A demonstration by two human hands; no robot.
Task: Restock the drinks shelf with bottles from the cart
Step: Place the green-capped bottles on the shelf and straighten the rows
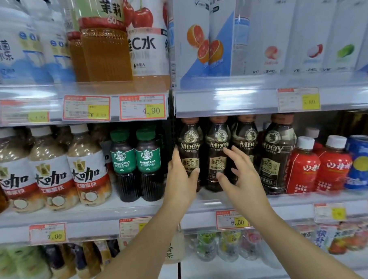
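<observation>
Several dark MDOY coffee bottles stand in a row on the middle shelf (139,206). My left hand (180,179) wraps the leftmost MDOY bottle (189,147), thumb on its front, fingers on its left side. My right hand (241,177) is spread in front of the second MDOY bottle (216,150) and the third MDOY bottle (245,136), fingers apart, holding nothing. A fourth MDOY bottle (278,152) stands to the right, nearer the shelf's front edge. The cart is out of view.
Left of my hands stand two green-capped Americano bottles (135,162) and white-capped latte bottles (49,170). Red bottles (319,167) and blue cans (363,163) are to the right. Tall bottles fill the shelf above; small bottles fill the shelf below. Price tags line the rails.
</observation>
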